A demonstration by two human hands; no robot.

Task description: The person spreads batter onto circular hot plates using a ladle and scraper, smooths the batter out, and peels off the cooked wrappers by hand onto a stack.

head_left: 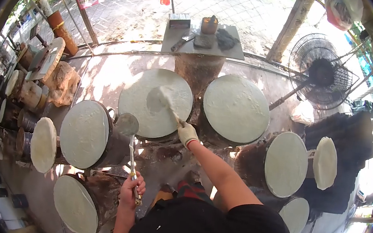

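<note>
My left hand (131, 189) is closed around the handle of a ladle (127, 124). The ladle's round bowl is raised beside the edge of a round griddle (134, 108) coated with pale batter. In a white glove, my right hand (187, 134) grips the handle of a spreader (172, 110), whose far end is blurred over that same griddle. A greyer round patch (157, 100) shows in the coating near the spreader's end. Just right of my gloved hand is a second pale-coated griddle (236, 108).
More coated round griddles (84, 134) (287, 165) curve around me on drum-like stands. Ahead, a small table (230, 52) bears a knife-like tool (183, 41), a box (179, 21) and a dark cloth (227, 39). A large fan (321, 72) stands at right, before a wire fence.
</note>
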